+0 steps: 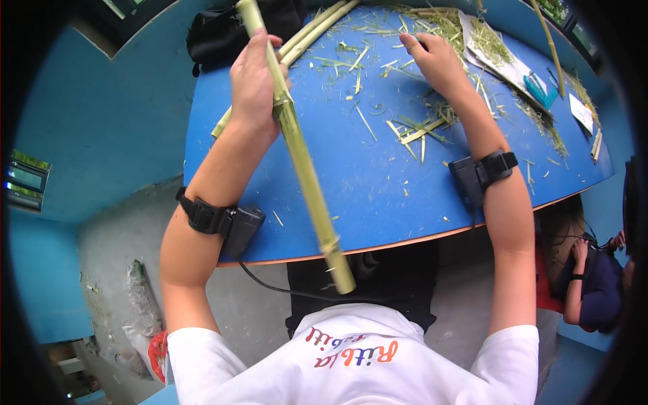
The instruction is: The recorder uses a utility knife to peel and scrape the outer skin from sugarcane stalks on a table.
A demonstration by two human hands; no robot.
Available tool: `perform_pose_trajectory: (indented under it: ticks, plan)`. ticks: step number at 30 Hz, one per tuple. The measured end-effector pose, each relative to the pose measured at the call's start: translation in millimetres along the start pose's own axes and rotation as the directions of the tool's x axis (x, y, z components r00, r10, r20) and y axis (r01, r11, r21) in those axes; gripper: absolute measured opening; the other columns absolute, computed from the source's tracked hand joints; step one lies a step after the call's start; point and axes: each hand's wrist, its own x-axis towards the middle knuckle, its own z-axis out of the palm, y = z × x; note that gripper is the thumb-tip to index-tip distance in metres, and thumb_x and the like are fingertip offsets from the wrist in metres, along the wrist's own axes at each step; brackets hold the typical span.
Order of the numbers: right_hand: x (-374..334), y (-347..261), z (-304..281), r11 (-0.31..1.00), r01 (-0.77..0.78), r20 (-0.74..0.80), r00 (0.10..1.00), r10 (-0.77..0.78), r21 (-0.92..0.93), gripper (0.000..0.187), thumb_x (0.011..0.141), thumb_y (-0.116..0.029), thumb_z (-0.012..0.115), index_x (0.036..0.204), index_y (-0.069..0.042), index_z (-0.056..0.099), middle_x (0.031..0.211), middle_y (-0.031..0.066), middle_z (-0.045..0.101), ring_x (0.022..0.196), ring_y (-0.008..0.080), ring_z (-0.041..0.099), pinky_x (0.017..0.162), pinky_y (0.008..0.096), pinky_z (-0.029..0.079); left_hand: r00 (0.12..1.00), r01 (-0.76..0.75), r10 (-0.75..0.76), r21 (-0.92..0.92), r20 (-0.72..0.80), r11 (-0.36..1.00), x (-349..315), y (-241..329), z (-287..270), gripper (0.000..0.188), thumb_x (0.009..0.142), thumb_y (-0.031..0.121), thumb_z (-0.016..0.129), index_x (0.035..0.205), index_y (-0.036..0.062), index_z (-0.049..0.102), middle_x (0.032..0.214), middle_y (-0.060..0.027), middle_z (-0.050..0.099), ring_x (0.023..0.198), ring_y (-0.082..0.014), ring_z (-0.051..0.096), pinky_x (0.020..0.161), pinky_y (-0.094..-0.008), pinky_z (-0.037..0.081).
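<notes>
My left hand [254, 88] is closed around a green bamboo pole [304, 165]. The pole slants from the upper left toward my body, its lower end hanging past the table's front edge. Over the far middle of the table, my right hand [437, 64] is curled with the thumb and forefinger close together. A small dark bit shows at its fingers; I cannot make out what it is. Under and beyond my left hand lie more bamboo poles [318, 30], partly covered by the hand and the held pole.
Green shavings and split slivers [425, 131] litter the blue table [378, 196]. A black bag [223, 40] sits at the far left. A shavings-covered board [503, 61], a teal object [538, 91] and white paper [580, 113] lie right. Another person [597, 290] is at lower right.
</notes>
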Motion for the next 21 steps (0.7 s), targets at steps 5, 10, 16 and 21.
perform_pose_trajectory:
  ticks: [5, 10, 16, 21]
  plan:
    - [2, 10, -8, 0.987, 0.076, -0.209, 0.977, -0.046, 0.14, 0.054, 0.089, -0.047, 0.046, 0.069, 0.002, 0.051, 0.068, 0.0191, 0.057, 0.066, 0.0349, 0.053, 0.062, 0.0429, 0.039, 0.959, -0.193, 0.198, 0.045, -0.205, 0.98, 14, -9, -5, 0.028, 0.093, 0.035, 0.05, 0.089, 0.0076, 0.047, 0.06, 0.0016, 0.039, 0.047, -0.0064, 0.036, 0.044, -0.0206, 0.033]
    - [1, 2, -36, 0.963, 0.064, -0.178, 0.984, -0.016, 0.263, 0.048, 0.09, -0.043, 0.048, 0.079, 0.003, 0.058, 0.065, 0.014, 0.054, 0.064, 0.0255, 0.051, 0.061, 0.037, 0.039, 0.934, -0.271, 0.265, 0.008, -0.239, 0.963, 12, -11, 1, 0.023, 0.091, 0.028, 0.055, 0.089, 0.0076, 0.044, 0.062, -0.0003, 0.045, 0.051, -0.0077, 0.045, 0.047, -0.0207, 0.039]
    - [-8, -18, -52, 0.971, 0.172, -0.018, 0.985, -0.171, 0.164, 0.048, 0.09, -0.042, 0.049, 0.078, 0.004, 0.059, 0.066, 0.0152, 0.054, 0.065, 0.0236, 0.051, 0.061, 0.0354, 0.04, 0.923, -0.273, 0.256, -0.021, -0.288, 0.962, 5, -10, 1, 0.026, 0.087, 0.025, 0.062, 0.097, 0.0079, 0.046, 0.069, -0.0031, 0.052, 0.054, -0.0113, 0.054, 0.052, -0.0214, 0.046]
    - [-17, -21, -50, 0.894, 0.216, -0.101, 0.976, -0.191, 0.393, 0.05, 0.09, -0.043, 0.049, 0.077, 0.005, 0.058, 0.06, 0.0074, 0.049, 0.059, 0.0174, 0.041, 0.057, 0.0342, 0.037, 0.902, -0.342, 0.321, -0.027, -0.288, 0.939, -1, -5, 0, 0.021, 0.085, 0.021, 0.064, 0.091, 0.0104, 0.046, 0.072, -0.0045, 0.057, 0.058, -0.0132, 0.06, 0.058, -0.0223, 0.053]
